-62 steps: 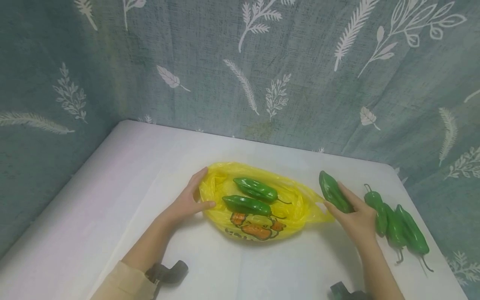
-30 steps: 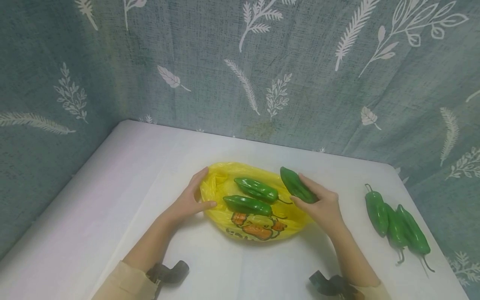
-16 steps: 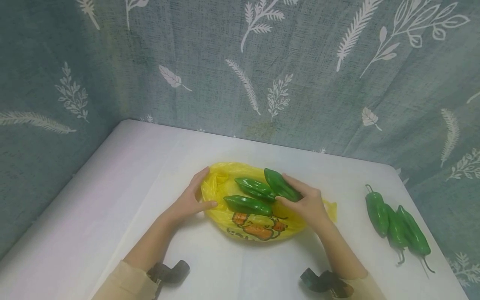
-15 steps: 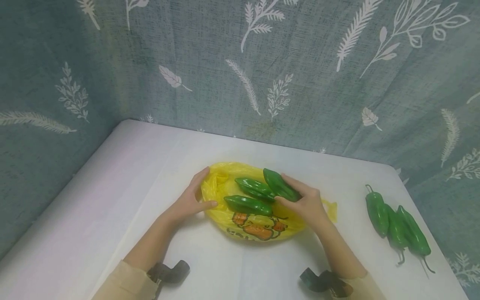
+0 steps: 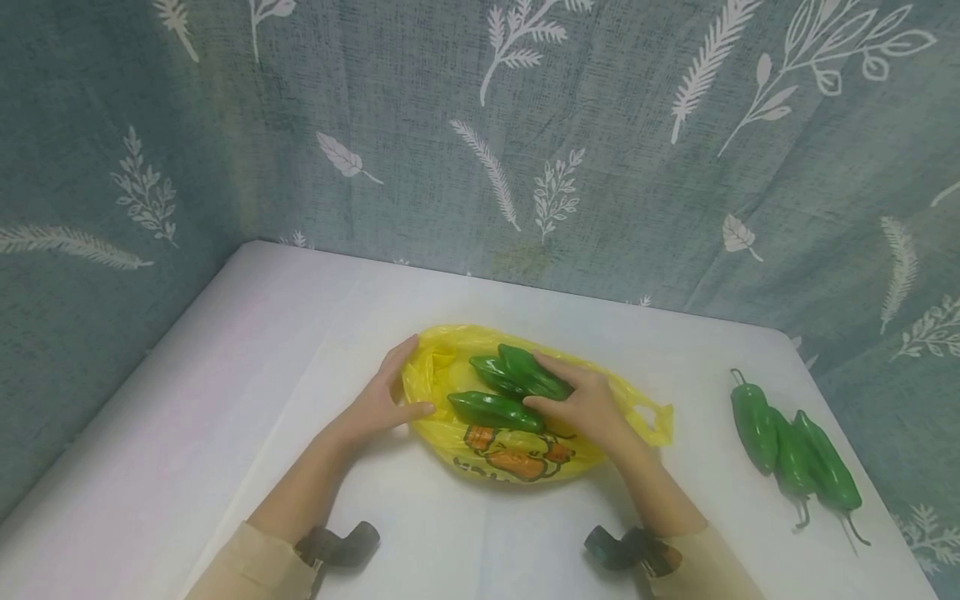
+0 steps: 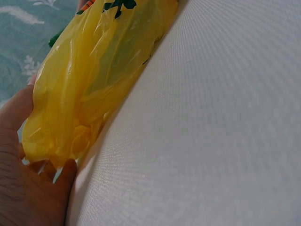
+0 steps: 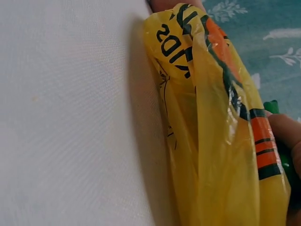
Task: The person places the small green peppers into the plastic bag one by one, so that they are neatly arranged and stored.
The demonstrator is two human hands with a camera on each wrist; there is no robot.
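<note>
A yellow plastic bag (image 5: 592,450) with orange print lies mid-table. Two green peppers (image 5: 491,410) rest on it, uncovered by plastic; whether they sit inside its mouth I cannot tell. My right hand (image 5: 588,404) pinches a third green pepper (image 5: 525,367) between thumb and fingers, low over the bag and overlapping the rear pepper. Most of its stem end is hidden by the hand. My left hand (image 5: 386,396) holds the bag's left end, thumb in front and fingers behind. In the left wrist view, fingers (image 6: 66,179) reach beneath the crumpled plastic.
Three more green peppers (image 5: 795,454) lie side by side at the right of the white table (image 5: 225,375). A bag handle (image 5: 663,425) sticks out to the right. Patterned teal cloth (image 5: 420,167) stands behind the table and along its sides.
My right hand has carried its pepper leftward from beside the bag to over the other two. It let go of the bag's right handle on the way. My left hand has stayed put.
</note>
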